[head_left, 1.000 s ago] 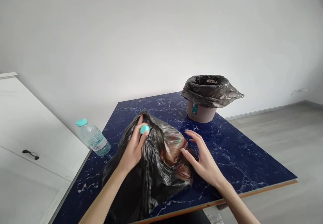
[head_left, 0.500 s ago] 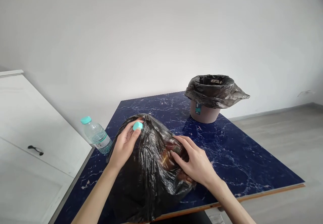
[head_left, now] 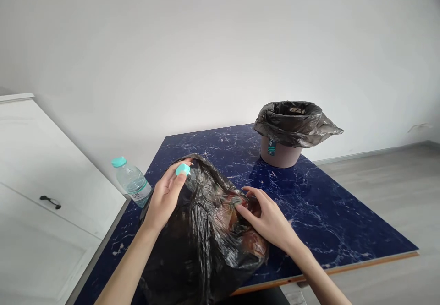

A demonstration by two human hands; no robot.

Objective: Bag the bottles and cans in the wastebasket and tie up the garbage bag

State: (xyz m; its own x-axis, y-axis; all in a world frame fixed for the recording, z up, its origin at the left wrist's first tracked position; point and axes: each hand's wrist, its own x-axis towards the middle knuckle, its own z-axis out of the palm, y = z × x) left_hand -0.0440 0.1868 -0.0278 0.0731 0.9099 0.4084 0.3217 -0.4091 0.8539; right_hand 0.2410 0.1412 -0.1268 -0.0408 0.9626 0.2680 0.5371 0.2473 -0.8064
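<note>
A thin black trash bag lies bunched over the near part of the table, with reddish-brown things showing dimly through its right side. At the bag's top edge, my left hand grips a turquoise-capped plastic bottle by its cap. Part of the clear neck shows beside the cap; the rest is hidden by the bag. My right hand is closed on the bag's right side, thumb and fingers gripping the film around the reddish contents. Left of the bag stands another clear water bottle, upright with its turquoise cap on.
A bin lined with a black bag stands at the table's far right. The blue marbled table has a wooden front edge. A white cabinet with a dark handle is at the left, and a pale wall rises behind.
My left hand and the cap have moved slightly left, and more of the bottle's clear neck shows. The bag's right side has shifted slightly under my right hand.
</note>
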